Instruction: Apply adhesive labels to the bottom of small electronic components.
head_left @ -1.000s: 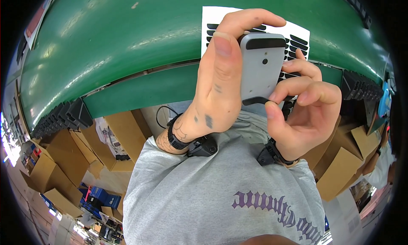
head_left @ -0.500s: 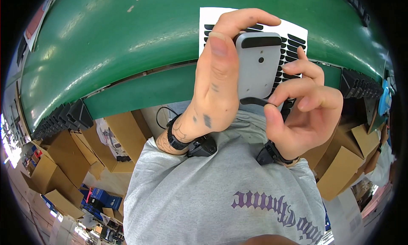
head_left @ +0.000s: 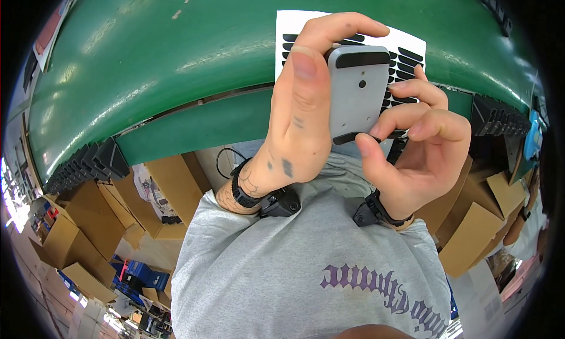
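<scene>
casing (head_left: 351,103): grey | strip (head_left: 346,138): black | sheet (head_left: 288,22): white | boxes (head_left: 139,271): probably blue

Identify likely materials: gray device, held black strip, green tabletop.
Gray device: smooth matte plastic or metal; soft sheen leaves it open.
Held black strip: likely rubber, foam or film; thin, slightly curved.
Green tabletop: glossy vinyl or paint, judging by streaked reflections.

I watch through a wide fisheye camera worn on the person's head, the left one of a side-by-side pair. It looks steeply down, so the shirt (head_left: 265,262) fills the lower middle and the green surface (head_left: 194,39) spans the top. The left hand (head_left: 303,118) and right hand (head_left: 429,156) loom close to my lens, around and right of centre. The boxes (head_left: 176,189) flanking the body sit farther below. Straight edges bow toward the rim, where black corners round off my view.
</scene>
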`<move>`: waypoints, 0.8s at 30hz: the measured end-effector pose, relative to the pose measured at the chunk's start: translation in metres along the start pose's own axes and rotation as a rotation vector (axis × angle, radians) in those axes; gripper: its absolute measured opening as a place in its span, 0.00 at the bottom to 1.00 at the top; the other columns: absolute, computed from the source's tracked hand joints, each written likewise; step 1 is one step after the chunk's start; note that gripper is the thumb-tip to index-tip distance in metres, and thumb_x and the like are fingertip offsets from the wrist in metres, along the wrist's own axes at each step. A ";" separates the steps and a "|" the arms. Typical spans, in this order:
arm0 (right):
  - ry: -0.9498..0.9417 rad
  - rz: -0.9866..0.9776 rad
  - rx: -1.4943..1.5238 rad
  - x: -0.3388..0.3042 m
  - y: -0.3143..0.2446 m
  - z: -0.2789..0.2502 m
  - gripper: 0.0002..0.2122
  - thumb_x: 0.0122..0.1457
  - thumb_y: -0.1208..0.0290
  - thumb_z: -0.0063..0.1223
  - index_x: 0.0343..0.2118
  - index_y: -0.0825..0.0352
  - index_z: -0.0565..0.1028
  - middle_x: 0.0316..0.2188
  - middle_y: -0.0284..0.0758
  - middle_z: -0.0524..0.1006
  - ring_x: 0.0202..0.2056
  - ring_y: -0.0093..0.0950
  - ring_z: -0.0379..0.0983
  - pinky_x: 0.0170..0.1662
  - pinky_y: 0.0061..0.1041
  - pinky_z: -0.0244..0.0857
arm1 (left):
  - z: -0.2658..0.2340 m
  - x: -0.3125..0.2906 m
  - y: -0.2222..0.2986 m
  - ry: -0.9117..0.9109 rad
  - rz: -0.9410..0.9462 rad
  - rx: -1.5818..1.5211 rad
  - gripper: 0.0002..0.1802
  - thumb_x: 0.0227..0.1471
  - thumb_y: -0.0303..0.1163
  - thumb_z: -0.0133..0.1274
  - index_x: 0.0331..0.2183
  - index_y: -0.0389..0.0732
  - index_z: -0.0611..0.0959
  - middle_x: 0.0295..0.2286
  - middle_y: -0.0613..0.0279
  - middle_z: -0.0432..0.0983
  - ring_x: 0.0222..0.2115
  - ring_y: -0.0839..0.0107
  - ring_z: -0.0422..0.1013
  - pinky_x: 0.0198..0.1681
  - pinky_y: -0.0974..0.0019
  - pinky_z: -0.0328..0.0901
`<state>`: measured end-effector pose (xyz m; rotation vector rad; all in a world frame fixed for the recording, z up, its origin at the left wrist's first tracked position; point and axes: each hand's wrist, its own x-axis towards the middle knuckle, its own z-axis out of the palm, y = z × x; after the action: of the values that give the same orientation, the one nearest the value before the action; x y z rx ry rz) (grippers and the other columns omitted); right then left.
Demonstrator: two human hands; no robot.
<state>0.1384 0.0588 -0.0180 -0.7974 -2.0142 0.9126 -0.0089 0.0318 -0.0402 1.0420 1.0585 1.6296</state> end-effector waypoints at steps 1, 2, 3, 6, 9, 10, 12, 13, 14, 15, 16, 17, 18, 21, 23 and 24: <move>0.001 -0.001 -0.005 0.000 0.000 0.000 0.22 0.39 0.83 0.63 0.33 0.61 0.61 0.18 0.32 0.75 0.44 0.34 0.70 0.61 0.49 0.43 | 0.000 0.000 0.000 -0.003 -0.004 -0.005 0.40 0.59 0.62 0.22 0.48 0.34 0.69 0.41 0.59 0.66 0.39 0.72 0.68 0.42 0.69 0.65; 0.000 0.000 -0.006 0.000 0.000 0.000 0.22 0.39 0.83 0.63 0.33 0.61 0.61 0.18 0.32 0.75 0.44 0.34 0.70 0.61 0.49 0.43 | 0.000 0.000 -0.001 -0.003 -0.004 -0.006 0.40 0.59 0.62 0.22 0.48 0.34 0.69 0.41 0.59 0.66 0.39 0.72 0.68 0.42 0.69 0.65; -0.003 -0.002 -0.018 0.000 0.000 0.000 0.22 0.39 0.83 0.63 0.33 0.61 0.61 0.18 0.32 0.75 0.44 0.34 0.70 0.61 0.50 0.43 | -0.001 0.000 -0.002 -0.005 0.000 -0.004 0.40 0.59 0.61 0.22 0.48 0.34 0.69 0.42 0.59 0.66 0.39 0.72 0.68 0.42 0.69 0.64; 0.014 -0.006 -0.037 0.000 -0.001 0.000 0.22 0.38 0.83 0.63 0.33 0.61 0.61 0.18 0.32 0.74 0.43 0.33 0.69 0.61 0.50 0.43 | 0.000 0.000 0.000 -0.002 0.008 0.007 0.39 0.59 0.61 0.22 0.48 0.34 0.69 0.42 0.59 0.66 0.39 0.72 0.68 0.43 0.69 0.64; 0.005 -0.025 -0.147 0.003 -0.010 -0.002 0.23 0.37 0.82 0.63 0.35 0.62 0.62 0.18 0.31 0.74 0.41 0.31 0.70 0.61 0.50 0.43 | -0.003 -0.002 -0.005 -0.014 0.026 0.019 0.38 0.59 0.60 0.24 0.47 0.34 0.69 0.42 0.59 0.66 0.38 0.73 0.68 0.43 0.70 0.64; -0.024 -0.042 -0.245 0.005 -0.012 -0.002 0.23 0.36 0.81 0.64 0.35 0.63 0.63 0.19 0.32 0.74 0.39 0.29 0.71 0.60 0.50 0.43 | -0.004 -0.002 -0.007 -0.029 0.041 0.030 0.37 0.60 0.60 0.26 0.46 0.34 0.69 0.40 0.58 0.67 0.38 0.74 0.68 0.42 0.71 0.63; 0.005 -0.032 -0.289 0.003 -0.011 -0.003 0.25 0.36 0.78 0.66 0.38 0.65 0.64 0.20 0.32 0.74 0.36 0.27 0.71 0.60 0.48 0.45 | -0.002 -0.002 -0.005 -0.032 0.027 0.052 0.36 0.60 0.59 0.27 0.46 0.35 0.69 0.39 0.58 0.68 0.37 0.75 0.68 0.41 0.72 0.63; 0.032 -0.022 -0.325 0.002 -0.011 -0.004 0.27 0.35 0.75 0.69 0.40 0.67 0.66 0.22 0.32 0.75 0.34 0.26 0.71 0.60 0.46 0.46 | -0.001 -0.003 -0.004 -0.029 0.010 0.080 0.34 0.60 0.59 0.29 0.45 0.35 0.69 0.37 0.58 0.69 0.36 0.75 0.68 0.41 0.72 0.63; 0.035 -0.024 -0.330 0.002 -0.010 -0.007 0.27 0.35 0.75 0.69 0.40 0.67 0.66 0.22 0.32 0.75 0.34 0.26 0.71 0.60 0.46 0.46 | 0.000 -0.003 -0.002 -0.032 0.014 0.077 0.34 0.60 0.59 0.29 0.45 0.35 0.69 0.37 0.58 0.69 0.36 0.75 0.68 0.41 0.72 0.63; 0.079 0.028 -0.318 0.002 -0.007 -0.012 0.30 0.34 0.70 0.71 0.42 0.68 0.66 0.22 0.32 0.75 0.32 0.25 0.71 0.59 0.43 0.48 | 0.001 -0.003 0.000 0.034 -0.060 0.037 0.37 0.58 0.62 0.28 0.44 0.35 0.68 0.32 0.57 0.70 0.30 0.76 0.67 0.33 0.74 0.63; 0.122 0.080 -0.305 0.003 -0.005 -0.016 0.34 0.32 0.66 0.73 0.44 0.70 0.67 0.23 0.32 0.75 0.30 0.24 0.71 0.59 0.40 0.50 | 0.001 -0.003 0.001 0.101 -0.134 -0.003 0.40 0.56 0.66 0.28 0.44 0.35 0.68 0.26 0.56 0.72 0.24 0.76 0.67 0.26 0.75 0.62; 0.126 0.079 -0.310 0.004 -0.002 -0.018 0.34 0.32 0.66 0.73 0.44 0.70 0.67 0.23 0.32 0.75 0.30 0.24 0.71 0.59 0.40 0.50 | 0.005 -0.001 0.002 0.140 -0.132 -0.021 0.39 0.56 0.65 0.29 0.43 0.34 0.67 0.21 0.57 0.71 0.21 0.76 0.65 0.23 0.75 0.60; 0.083 0.052 -0.168 0.005 0.002 -0.020 0.38 0.30 0.63 0.74 0.47 0.71 0.65 0.29 0.36 0.74 0.34 0.26 0.71 0.59 0.39 0.51 | 0.005 0.000 0.002 0.137 -0.129 -0.023 0.39 0.56 0.65 0.29 0.43 0.34 0.67 0.21 0.57 0.71 0.21 0.76 0.65 0.23 0.75 0.60; -0.081 -0.082 0.100 0.013 0.017 -0.012 0.52 0.24 0.58 0.76 0.56 0.77 0.59 0.51 0.47 0.68 0.52 0.36 0.66 0.59 0.38 0.53 | 0.005 0.002 0.002 0.101 -0.162 -0.043 0.39 0.56 0.65 0.28 0.42 0.34 0.68 0.21 0.57 0.71 0.20 0.76 0.65 0.23 0.75 0.60; -0.158 -0.075 0.066 0.020 0.018 -0.003 0.49 0.25 0.63 0.75 0.55 0.76 0.61 0.53 0.48 0.67 0.57 0.41 0.61 0.60 0.40 0.51 | 0.006 0.001 0.000 0.147 -0.195 -0.114 0.39 0.56 0.65 0.27 0.42 0.34 0.68 0.20 0.56 0.71 0.20 0.74 0.66 0.22 0.74 0.60; -0.165 -0.119 0.039 0.023 0.021 0.001 0.47 0.26 0.65 0.74 0.54 0.75 0.62 0.53 0.49 0.67 0.58 0.41 0.60 0.60 0.41 0.50 | 0.005 0.000 0.000 0.141 -0.195 -0.111 0.39 0.56 0.65 0.27 0.42 0.34 0.68 0.20 0.56 0.71 0.20 0.74 0.66 0.22 0.74 0.60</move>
<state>0.1305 0.0873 -0.0269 -0.5908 -2.1543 0.9730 -0.0039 0.0330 -0.0387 0.7360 1.1129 1.6002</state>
